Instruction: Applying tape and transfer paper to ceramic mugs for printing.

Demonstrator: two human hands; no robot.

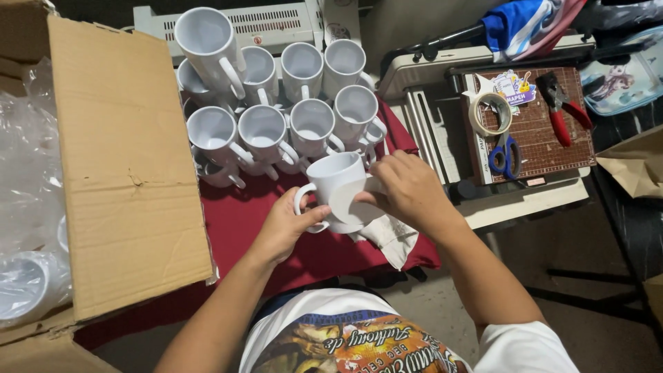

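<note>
The person holds a white mug (336, 185) in both hands over a red cloth (238, 217), and everything else in the room sits around that mug. The left hand (284, 226) is closed on the mug's handle, fingers curled through and around it, the thumb lying along the base. The right hand (409, 188) is bent over the mug's far side, its fingertips pinching a pale sheet (351, 200) that lies against the mug's wall — the mug itself is tilted, mouth turned up and away from the person. Just under the mug and the right hand lies a light rag (392, 238), bunched on the red cloth. Just beyond the mug stands a group of matching white mugs (286, 103), packed close in rows, some stacked on others. Well to the left of the mug an open cardboard box (124, 166) stands with its flap raised, and clear plastic wrap (27, 179) shows inside it. To the right of the mug, on a brown cutting mat (545, 131), rest a roll of tape (490, 114), blue-handled scissors (505, 155) and red-handled pliers (563, 110) — all well apart from the hands.
</note>
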